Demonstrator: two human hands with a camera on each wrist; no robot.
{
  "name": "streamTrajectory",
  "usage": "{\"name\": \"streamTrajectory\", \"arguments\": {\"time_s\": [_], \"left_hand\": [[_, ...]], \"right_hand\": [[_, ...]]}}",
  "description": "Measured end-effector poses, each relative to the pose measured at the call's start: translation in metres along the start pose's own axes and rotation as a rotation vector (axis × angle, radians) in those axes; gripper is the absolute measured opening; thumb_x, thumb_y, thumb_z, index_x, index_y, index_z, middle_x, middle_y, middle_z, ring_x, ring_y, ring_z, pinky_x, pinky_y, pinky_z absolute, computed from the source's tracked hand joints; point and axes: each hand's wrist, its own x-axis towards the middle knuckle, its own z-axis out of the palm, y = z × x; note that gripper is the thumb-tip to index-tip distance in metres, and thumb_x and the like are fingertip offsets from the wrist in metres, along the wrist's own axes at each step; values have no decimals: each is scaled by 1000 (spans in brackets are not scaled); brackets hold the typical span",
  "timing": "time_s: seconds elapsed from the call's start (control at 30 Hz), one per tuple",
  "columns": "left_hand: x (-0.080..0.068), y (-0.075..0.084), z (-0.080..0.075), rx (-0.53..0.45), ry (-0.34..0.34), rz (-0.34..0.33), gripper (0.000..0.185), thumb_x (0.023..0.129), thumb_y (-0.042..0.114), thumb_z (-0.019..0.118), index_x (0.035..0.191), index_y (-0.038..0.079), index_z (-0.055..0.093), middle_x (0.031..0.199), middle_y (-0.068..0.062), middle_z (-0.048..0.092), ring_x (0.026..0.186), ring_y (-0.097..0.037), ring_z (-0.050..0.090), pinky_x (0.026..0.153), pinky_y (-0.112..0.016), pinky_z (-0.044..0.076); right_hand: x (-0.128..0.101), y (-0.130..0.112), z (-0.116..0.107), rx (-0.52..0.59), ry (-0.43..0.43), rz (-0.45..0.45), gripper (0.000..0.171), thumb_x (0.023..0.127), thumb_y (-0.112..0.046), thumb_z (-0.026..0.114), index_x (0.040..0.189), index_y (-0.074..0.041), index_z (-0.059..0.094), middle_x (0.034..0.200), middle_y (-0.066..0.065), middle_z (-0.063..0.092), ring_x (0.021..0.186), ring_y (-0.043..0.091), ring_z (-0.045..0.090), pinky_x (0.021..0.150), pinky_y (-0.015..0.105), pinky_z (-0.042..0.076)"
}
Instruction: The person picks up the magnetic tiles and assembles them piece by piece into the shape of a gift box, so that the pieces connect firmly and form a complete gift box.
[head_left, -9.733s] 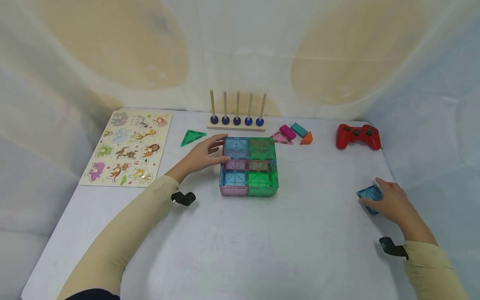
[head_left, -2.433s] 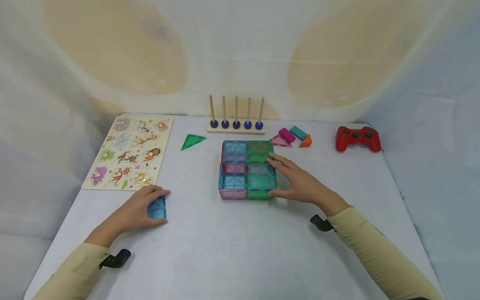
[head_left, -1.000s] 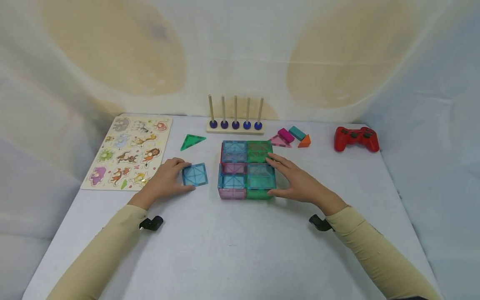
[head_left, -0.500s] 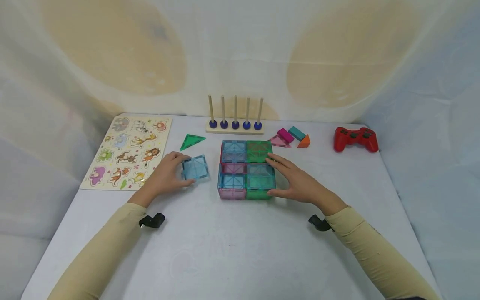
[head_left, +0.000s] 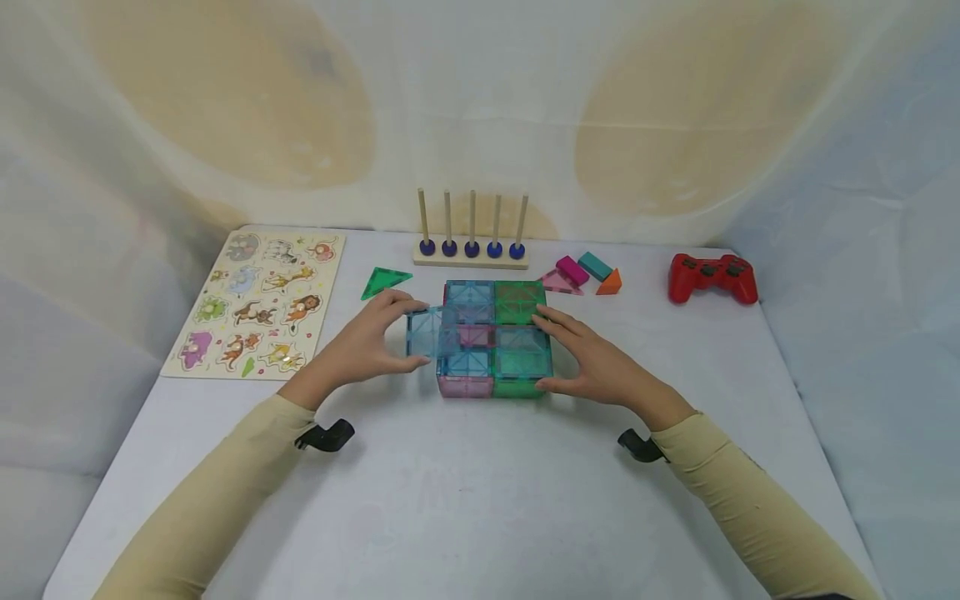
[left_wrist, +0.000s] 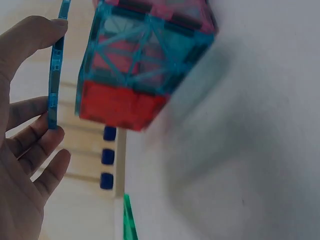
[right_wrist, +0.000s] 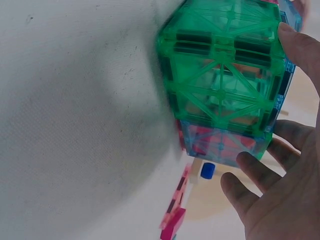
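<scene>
In the head view, a translucent blue square magnetic tile [head_left: 430, 332] is pinched at its edges by the left hand [head_left: 367, 346] and held over the left rim of the magnetic-tile box [head_left: 495, 337], which stands mid-table. The box's right wall is steadied by the right hand [head_left: 596, 364], fingers spread and nearly straight. For a clean fit, the tile is best levelled and its edges lined up over the uncovered pink cell before it is lowered.

In the left wrist view, the tile [left_wrist: 55, 65] is seen edge-on between thumb and fingertips [left_wrist: 42, 132], apart from the box [left_wrist: 145, 60].

In the right wrist view, the right hand [right_wrist: 280, 200] lies against the green wall [right_wrist: 225, 70]; light pressure should keep it from sliding.
</scene>
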Motion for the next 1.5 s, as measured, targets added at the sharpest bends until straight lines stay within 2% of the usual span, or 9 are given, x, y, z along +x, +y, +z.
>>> {"name": "streamTrajectory", "arguments": {"time_s": [0.23, 0.5, 0.7, 0.8, 0.9, 1.07, 1.17, 1.27, 1.5], "left_hand": [[13, 15, 9, 94, -80, 90, 80, 78, 47, 85, 142, 9, 56, 134, -7, 51, 124, -23, 48, 105, -45, 46], [21, 22, 18, 126, -103, 123, 82, 77, 50, 86, 141, 8, 58, 135, -7, 51, 125, -22, 48, 105, -41, 45], [25, 27, 23, 157, -76, 166, 76, 76, 47, 87, 136, 7, 62, 130, -6, 53, 120, -21, 48, 101, -39, 46], [23, 26, 24, 141, -73, 140, 79, 77, 48, 87, 139, 8, 59, 134, -5, 51, 123, -21, 46, 104, -39, 46], [20, 24, 25, 111, -84, 96, 88, 80, 52, 83, 150, 11, 48, 148, -7, 43, 136, -23, 40, 111, -43, 42], [16, 19, 26, 32, -149, 4, 100, 91, 59, 69, 164, 14, 17, 170, -5, 9, 155, -26, 13, 121, -51, 27], [15, 15, 28, -30, -207, -48, 104, 94, 61, 63, 165, 13, 3, 171, -1, -7, 157, -24, 2, 123, -52, 20], [14, 12, 31, -100, -252, -83, 107, 95, 61, 62, 164, 15, -5, 170, 1, -15, 156, -21, -5, 124, -50, 16], [10, 10, 36, -174, -282, -91, 100, 97, 58, 59, 164, 25, -7, 168, 4, -20, 156, -21, -7, 124, -49, 14]], "right_hand": [[0, 0, 0, 1, 1, 2, 100, 85, -55, 78, 163, -19, 26, 170, -2, 14, 153, 28, 20, 112, 57, 39], [2, 1, 1, 3, 8, -12, 99, 85, -55, 78, 162, -18, 27, 170, -2, 14, 153, 28, 21, 112, 57, 39], [3, 1, 2, -1, 7, -14, 99, 85, -53, 78, 162, -18, 27, 170, -1, 15, 153, 29, 22, 112, 57, 39], [3, 2, 2, -7, 5, -12, 99, 85, -53, 78, 162, -18, 27, 170, -1, 15, 153, 29, 22, 112, 57, 39], [3, 2, 3, -6, 5, -10, 99, 85, -53, 79, 162, -17, 28, 170, -1, 15, 153, 30, 22, 112, 57, 39], [2, 1, 3, 1, -5, 9, 99, 86, -54, 78, 163, -19, 26, 170, -1, 13, 153, 30, 21, 112, 59, 38], [2, 1, 4, 6, -14, 20, 98, 87, -55, 76, 163, -19, 25, 170, -1, 13, 153, 31, 20, 112, 60, 38], [1, 0, 3, 11, -15, 22, 98, 87, -55, 76, 163, -20, 25, 170, -1, 12, 153, 31, 20, 112, 61, 37], [0, 2, 3, 9, -11, 31, 96, 88, -56, 74, 163, -23, 24, 170, -5, 11, 154, 28, 18, 113, 60, 37]]}}
